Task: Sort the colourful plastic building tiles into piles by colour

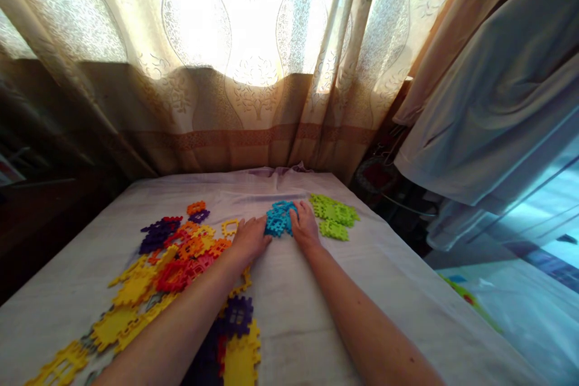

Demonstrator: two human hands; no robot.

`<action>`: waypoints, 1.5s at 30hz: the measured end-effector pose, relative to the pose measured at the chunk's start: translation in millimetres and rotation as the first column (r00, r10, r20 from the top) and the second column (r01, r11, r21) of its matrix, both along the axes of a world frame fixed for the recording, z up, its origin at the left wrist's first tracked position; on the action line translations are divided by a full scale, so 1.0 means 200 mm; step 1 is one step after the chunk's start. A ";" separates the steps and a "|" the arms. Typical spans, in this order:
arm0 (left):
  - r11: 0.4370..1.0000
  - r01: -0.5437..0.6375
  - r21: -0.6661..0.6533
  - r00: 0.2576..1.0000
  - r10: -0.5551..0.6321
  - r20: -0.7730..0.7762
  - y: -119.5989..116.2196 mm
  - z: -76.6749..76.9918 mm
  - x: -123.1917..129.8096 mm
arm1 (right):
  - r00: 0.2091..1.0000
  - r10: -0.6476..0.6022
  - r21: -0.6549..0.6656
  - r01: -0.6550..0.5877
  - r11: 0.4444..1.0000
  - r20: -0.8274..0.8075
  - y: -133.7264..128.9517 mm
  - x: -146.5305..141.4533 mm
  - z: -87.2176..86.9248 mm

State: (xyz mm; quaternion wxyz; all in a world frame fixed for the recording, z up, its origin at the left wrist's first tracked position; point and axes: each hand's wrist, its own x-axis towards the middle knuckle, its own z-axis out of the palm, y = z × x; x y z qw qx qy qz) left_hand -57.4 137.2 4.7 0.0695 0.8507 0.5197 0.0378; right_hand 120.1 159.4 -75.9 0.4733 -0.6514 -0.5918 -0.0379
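Blue notched plastic pieces [279, 219] lie in a small pile on the white cloth, between my two hands. My left hand [251, 237] touches the pile's left side, its fingers extended and palm down. At the right side of the pile, my right hand [304, 224] rests with fingers spread, the thumb and fingertips at the blue edge. Green pieces [335, 211] form a separate group just right of my right hand. Left of my left hand spreads a large mix of yellow, red, orange and purple pieces [181, 268], partly hidden by my left forearm.
The white cloth [289, 313] covers a flat surface reaching to a patterned curtain [253, 102] at the back. Pale garments [488, 108] hang at the right. Dark furniture [54, 205] stands at the left, and a clear plastic bag [511, 295] lies beyond the right edge.
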 end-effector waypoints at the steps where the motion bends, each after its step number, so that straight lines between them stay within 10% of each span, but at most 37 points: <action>1: 1.000 -0.006 0.012 1.000 0.006 0.003 -0.01 0.00 -0.02 | 1.000 -0.003 0.020 0.003 1.000 0.011 -0.03 0.00 0.01; 10: 0.922 0.008 0.388 0.980 -0.084 0.179 -0.51 -0.14 -0.58 | 1.000 -0.002 0.012 0.001 1.000 0.017 -0.48 0.02 0.00; 18: 0.908 -0.174 0.381 0.980 0.120 0.162 -0.96 -0.24 -1.03 | 0.975 0.224 0.029 -0.224 0.974 -0.003 -0.90 -0.26 0.00; 27: 0.845 -0.111 0.523 0.987 0.032 0.159 -1.26 -0.29 -0.99 | 0.929 0.367 -0.032 -0.366 0.930 0.043 -1.33 -0.58 0.10; 45: 0.910 -0.192 0.368 0.971 0.121 0.207 -1.47 -0.14 -0.87 | 0.947 0.264 -0.176 -0.233 0.957 0.184 -1.39 -0.61 0.13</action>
